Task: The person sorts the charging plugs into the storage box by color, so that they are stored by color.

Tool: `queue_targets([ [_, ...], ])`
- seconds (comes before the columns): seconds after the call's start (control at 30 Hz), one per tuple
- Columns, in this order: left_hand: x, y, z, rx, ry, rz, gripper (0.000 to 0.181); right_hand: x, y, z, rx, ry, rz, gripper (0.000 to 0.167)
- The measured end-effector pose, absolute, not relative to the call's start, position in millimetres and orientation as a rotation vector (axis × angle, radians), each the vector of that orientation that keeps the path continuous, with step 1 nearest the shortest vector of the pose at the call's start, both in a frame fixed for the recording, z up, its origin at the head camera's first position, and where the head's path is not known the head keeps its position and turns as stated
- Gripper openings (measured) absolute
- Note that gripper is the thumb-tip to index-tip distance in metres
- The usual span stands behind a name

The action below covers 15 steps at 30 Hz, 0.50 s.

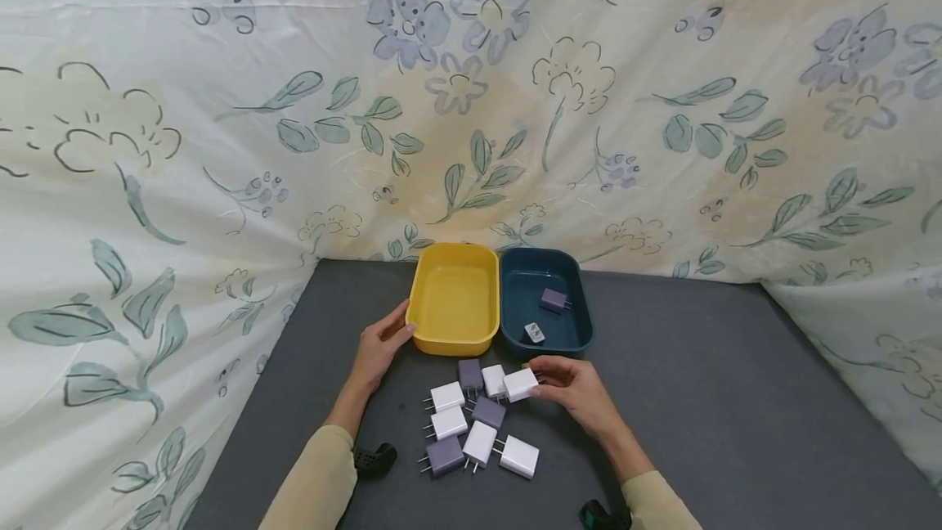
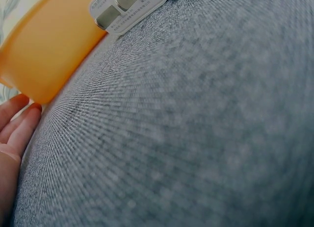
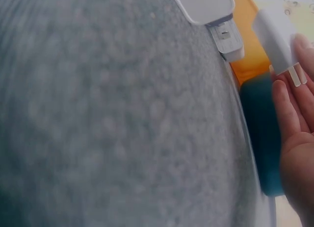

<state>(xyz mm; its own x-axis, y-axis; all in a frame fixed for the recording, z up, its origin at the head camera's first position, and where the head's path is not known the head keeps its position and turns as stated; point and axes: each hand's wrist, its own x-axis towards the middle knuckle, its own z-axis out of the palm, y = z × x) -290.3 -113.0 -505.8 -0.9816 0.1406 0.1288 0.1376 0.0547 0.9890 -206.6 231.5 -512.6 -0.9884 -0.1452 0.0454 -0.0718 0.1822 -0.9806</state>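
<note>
While R hand [image 1: 576, 391] pinches a smooth white boxy plug [image 1: 520, 384] nr the blue rounded-rect. bin [image 1: 543, 264], L hand [image 1: 377, 352], fingers fairly straight, touches glossy yellow bin [image 1: 455, 301]; another plug's [image 2: 131, 13] tiny label print's illegible.

The table [image 1: 699, 399] is viewed from the head, forward and down, well back, with the left hand [image 1: 377, 350] and right hand [image 1: 576, 393] taken in. By each wrist camera it is faced close up, tilted. The yellow tray [image 1: 456, 301] is shared by all three views, the blue tray [image 1: 524, 285] by head and right wrist.
</note>
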Motion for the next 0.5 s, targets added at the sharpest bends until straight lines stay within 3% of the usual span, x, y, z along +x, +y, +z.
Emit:
queue_targets([
  [0.5, -290, -113, -505, 0.304, 2.296, 2.117, 0.055, -206, 214, -504, -0.253, 2.328, -1.997, 0.044],
])
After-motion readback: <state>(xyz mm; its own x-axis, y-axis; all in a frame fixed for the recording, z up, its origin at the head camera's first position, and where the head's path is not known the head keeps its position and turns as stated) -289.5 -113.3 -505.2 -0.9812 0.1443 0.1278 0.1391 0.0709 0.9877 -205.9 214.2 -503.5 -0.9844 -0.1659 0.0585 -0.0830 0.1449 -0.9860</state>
